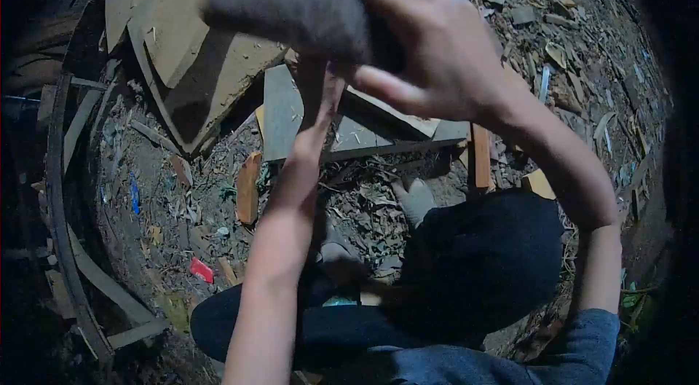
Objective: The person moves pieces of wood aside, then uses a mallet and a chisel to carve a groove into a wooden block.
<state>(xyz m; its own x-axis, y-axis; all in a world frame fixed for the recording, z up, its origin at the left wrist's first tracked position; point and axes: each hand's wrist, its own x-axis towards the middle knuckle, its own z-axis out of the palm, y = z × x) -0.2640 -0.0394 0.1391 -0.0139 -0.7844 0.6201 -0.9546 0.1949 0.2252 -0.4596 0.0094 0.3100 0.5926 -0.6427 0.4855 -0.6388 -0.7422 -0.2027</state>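
Note:
My right hand is raised high in the view, thumb and fingers wrapped round the dark end of a thick grey-brown club-like block, which is blurred by motion. Below and behind that block, my left hand reaches forward over a grey wooden board. The block covers most of my left fingers, so I cannot tell what they hold. A lighter piece of wood rests on the board, to the right of my left wrist.
Large tan wooden slabs lie at the upper left. Reddish wood pieces stand near the board. Wood chips and leaves litter the ground, with a red scrap at lower left. A curved wooden frame borders the left. My bent legs are below.

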